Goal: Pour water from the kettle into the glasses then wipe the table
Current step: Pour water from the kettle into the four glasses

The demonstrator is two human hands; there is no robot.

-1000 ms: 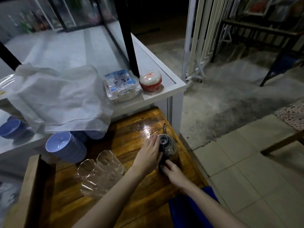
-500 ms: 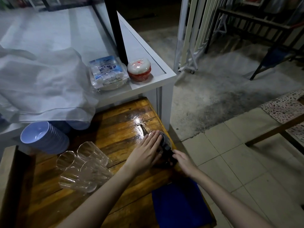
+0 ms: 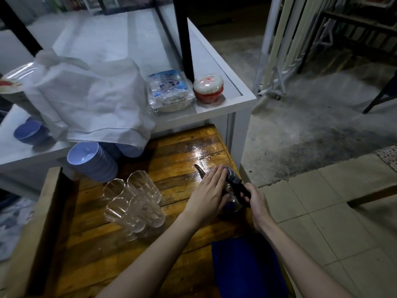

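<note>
A small metal kettle [image 3: 231, 206] with a black handle and thin spout stands near the right edge of the wooden table [image 3: 90, 250]. My left hand [image 3: 209, 191] lies flat over its lid and body, fingers together. My right hand [image 3: 255, 195] grips the black handle. Several clear glasses [image 3: 134, 201] stand grouped to the left of the kettle, apart from it. A folded blue cloth [image 3: 245, 267] lies at the table's near right corner.
A white shelf [image 3: 217, 108] overhangs the table's far end, holding a white cloth bundle [image 3: 90, 102], a plastic packet [image 3: 168, 89] and a red-and-white container [image 3: 208, 88]. Stacked blue bowls [image 3: 90, 162] lie under it. The table's far part is wet. A tiled floor lies to the right.
My left hand went from beside the lid to flat on top of the kettle. My right hand closed on the handle. The view has shifted slightly.
</note>
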